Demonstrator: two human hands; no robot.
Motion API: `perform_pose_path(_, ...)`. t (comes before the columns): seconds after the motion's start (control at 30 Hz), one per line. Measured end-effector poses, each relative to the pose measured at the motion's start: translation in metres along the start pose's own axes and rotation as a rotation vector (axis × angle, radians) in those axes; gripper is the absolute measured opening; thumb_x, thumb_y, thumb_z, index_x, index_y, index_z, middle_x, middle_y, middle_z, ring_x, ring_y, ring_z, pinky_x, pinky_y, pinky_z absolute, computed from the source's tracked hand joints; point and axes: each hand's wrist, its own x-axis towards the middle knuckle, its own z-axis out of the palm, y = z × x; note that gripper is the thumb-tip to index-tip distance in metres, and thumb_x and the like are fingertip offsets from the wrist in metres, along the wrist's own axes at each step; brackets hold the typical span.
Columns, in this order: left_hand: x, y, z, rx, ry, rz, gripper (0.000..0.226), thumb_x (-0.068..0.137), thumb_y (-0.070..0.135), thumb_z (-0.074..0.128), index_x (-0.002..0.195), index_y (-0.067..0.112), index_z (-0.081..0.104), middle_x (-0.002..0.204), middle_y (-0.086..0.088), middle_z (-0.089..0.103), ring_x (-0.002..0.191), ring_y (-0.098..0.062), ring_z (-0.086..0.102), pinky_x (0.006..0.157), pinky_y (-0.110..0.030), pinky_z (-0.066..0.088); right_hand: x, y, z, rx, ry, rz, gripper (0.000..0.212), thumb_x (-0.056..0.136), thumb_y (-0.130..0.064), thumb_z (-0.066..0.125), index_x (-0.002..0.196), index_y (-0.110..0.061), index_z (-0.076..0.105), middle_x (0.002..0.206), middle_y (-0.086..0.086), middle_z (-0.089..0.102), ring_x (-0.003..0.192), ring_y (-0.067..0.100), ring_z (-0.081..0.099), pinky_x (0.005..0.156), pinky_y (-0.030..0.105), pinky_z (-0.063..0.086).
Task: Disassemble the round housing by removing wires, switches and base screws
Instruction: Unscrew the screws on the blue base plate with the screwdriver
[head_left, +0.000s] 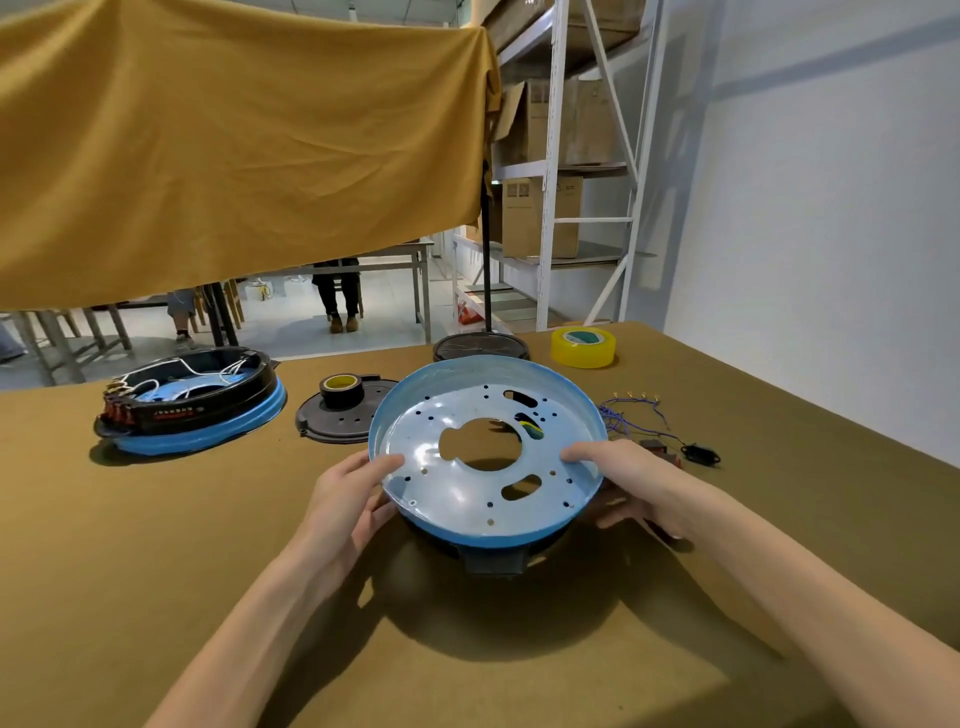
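A round blue housing with a pale perforated inner plate and a black base under it is tilted toward me above the table. My left hand grips its left rim, thumb inside the plate. My right hand grips the right rim, thumb on the inner face and fingers underneath. A bundle of loose purple wires and small black and red switches lie on the table just right of the housing. A yellow-green wire shows through a slot in the plate.
A second round housing, with white wires and red switches in it, sits at the left. A black cover plate carries a black tape roll. A dark disc and yellow tape roll stand near the far table edge.
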Motion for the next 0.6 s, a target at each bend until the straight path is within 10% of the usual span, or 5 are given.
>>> perform_pose_path(0.3,-0.006,0.008,-0.005,0.041,-0.239,-0.183,0.047,0.069,0.051,0.082,0.108,0.044,0.057,0.117,0.0,0.062,0.119,-0.025,0.057,0.101,-0.045,0.053,-0.006,0.007,0.002,0.253,-0.078,0.082,0.038,0.098,-0.015,0.064,0.131,-0.015,0.047,0.095,0.018,0.075,0.068,0.028,0.076,0.058,0.035,0.061)
perform_pose_path(0.6,-0.004,-0.005,0.0,-0.018,-0.172,-0.24,0.055,0.062,0.031,0.089,0.108,0.024,0.06,0.115,-0.015,0.065,0.095,-0.032,0.077,0.072,-0.04,0.064,-0.009,0.013,0.002,0.184,-0.034,-0.047,0.032,0.1,-0.027,0.062,0.129,-0.021,0.05,0.1,0.012,0.078,0.076,0.032,0.077,0.059,0.038,0.062)
